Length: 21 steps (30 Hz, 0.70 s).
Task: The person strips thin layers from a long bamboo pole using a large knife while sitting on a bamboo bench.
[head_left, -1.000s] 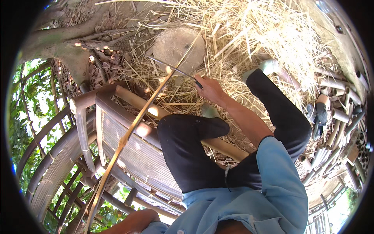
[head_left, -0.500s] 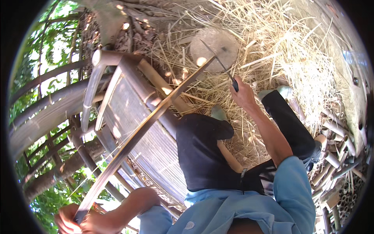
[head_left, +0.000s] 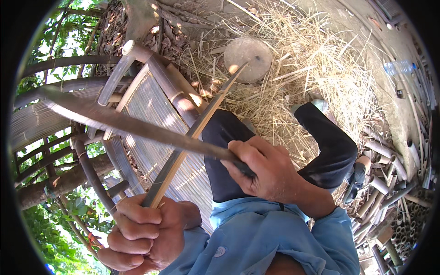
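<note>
My left hand (head_left: 144,233) is closed in a fist around the lower end of a long bamboo strip (head_left: 213,107), dark on one face and pale along its edge. The strip slants away from me, its thin far tip appearing over a round flat block (head_left: 236,52) on the ground. In my right hand (head_left: 275,172) is the dark handle of a machete (head_left: 119,121). Its long blade points left and crosses above the strip; whether the two touch I cannot tell.
A slatted bamboo bench (head_left: 153,114) stands at my left, before a bamboo railing (head_left: 68,85). Straw and shavings (head_left: 316,68) cover the ground ahead. Cut bamboo pieces (head_left: 385,183) pile up at the right, and a plastic bottle (head_left: 398,68) lies at the far right.
My right hand has drawn the machete back toward me and swung its blade to the left across the strip. My left hand has moved up and right, still gripping the strip.
</note>
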{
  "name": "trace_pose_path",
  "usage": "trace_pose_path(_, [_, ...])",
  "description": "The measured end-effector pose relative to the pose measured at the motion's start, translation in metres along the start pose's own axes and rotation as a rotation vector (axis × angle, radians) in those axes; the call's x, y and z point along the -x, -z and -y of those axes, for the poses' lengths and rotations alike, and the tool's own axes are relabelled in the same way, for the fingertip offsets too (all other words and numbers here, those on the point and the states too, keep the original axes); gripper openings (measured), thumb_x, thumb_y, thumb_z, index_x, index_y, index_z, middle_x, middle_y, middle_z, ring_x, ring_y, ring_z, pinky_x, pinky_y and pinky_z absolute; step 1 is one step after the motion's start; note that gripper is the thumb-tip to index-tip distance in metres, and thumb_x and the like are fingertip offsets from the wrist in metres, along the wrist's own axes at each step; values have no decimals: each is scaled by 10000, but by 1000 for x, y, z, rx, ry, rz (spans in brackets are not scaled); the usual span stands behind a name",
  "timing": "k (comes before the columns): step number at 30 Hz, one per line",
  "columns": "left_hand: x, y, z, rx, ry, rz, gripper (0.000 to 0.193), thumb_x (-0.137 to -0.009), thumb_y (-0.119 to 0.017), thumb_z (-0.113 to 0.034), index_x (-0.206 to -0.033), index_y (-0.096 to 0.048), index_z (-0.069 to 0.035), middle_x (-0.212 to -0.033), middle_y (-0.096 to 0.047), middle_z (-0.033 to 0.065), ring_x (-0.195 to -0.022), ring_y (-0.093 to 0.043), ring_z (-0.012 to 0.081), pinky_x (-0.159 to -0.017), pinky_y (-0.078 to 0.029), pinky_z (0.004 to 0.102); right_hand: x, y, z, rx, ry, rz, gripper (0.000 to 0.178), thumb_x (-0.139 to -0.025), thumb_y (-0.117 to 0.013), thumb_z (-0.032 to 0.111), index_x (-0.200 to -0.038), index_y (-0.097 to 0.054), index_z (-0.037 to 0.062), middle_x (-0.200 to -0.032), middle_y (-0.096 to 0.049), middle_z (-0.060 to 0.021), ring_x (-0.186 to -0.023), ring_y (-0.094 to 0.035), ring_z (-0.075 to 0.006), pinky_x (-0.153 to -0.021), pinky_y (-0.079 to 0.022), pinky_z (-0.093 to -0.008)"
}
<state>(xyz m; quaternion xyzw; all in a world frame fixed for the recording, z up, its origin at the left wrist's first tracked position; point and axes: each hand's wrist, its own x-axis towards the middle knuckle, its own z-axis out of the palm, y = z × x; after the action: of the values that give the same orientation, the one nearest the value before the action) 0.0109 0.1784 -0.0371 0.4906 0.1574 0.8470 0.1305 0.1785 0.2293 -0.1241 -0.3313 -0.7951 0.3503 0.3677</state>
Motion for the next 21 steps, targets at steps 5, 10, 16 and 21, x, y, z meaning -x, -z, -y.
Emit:
trace_pose_path(5, [1,1,-9,-79,-20,-43,504,-1017,-495,-574,-773,-434,-136,-604,-286,-52,-472,-193,91,-481,-204,279,2,-23,-2,144,-5,146,334,-858,-771,154,-1115,-607,16,-823,-607,-74,-628,-631,-207,-448,-477,-321])
trace_pose_path(10, [8,9,-6,-69,-19,-84,507,-1014,-489,-584,-768,-432,-145,-604,-285,-53,-471,-188,90,-482,-197,278,14,-22,-1,207,73,126,248,-895,-734,178,-1062,-605,49,-770,-565,-85,-608,-620,-239,-437,-485,-359])
trace_pose_path(16, [4,8,-5,30,-35,-85,484,-1023,-510,-537,-746,-427,-148,-595,-278,-60,-470,-179,83,-470,-170,275,6,-24,-28,225,-8,138,185,-929,-697,203,-964,-576,69,-789,-585,-134,-634,-632,-314,-540,-540,-391])
trace_pose_path(21, [-2,12,0,-240,-165,-77,520,-1053,-342,-612,-746,-382,-194,-602,-246,-85,-438,-208,43,-400,-184,234,1,-45,-77,166,-206,113,162,-948,-667,207,-941,-569,78,-813,-606,-132,-647,-634,-321,-576,-552,-392])
